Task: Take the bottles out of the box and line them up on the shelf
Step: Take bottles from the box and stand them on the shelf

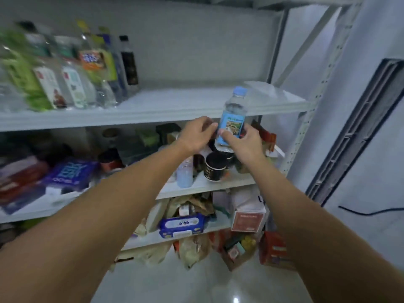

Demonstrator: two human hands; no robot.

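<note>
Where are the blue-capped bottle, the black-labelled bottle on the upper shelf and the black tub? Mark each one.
blue-capped bottle [232, 125], head view, on its blue label.
black-labelled bottle [129, 66], head view, on its dark label.
black tub [215, 167], head view, on its side wall.

Right hand [244, 143] grips blue-capped clear plastic bottle [232, 119] before white metal shelf [175, 110]; left hand [196, 136] at bottle's 9 o'clock, contact unclear.

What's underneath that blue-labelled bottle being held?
Black jars on the lower shelf show below it. The right hand covers part of the bottle base, so its underside is hidden.
</note>
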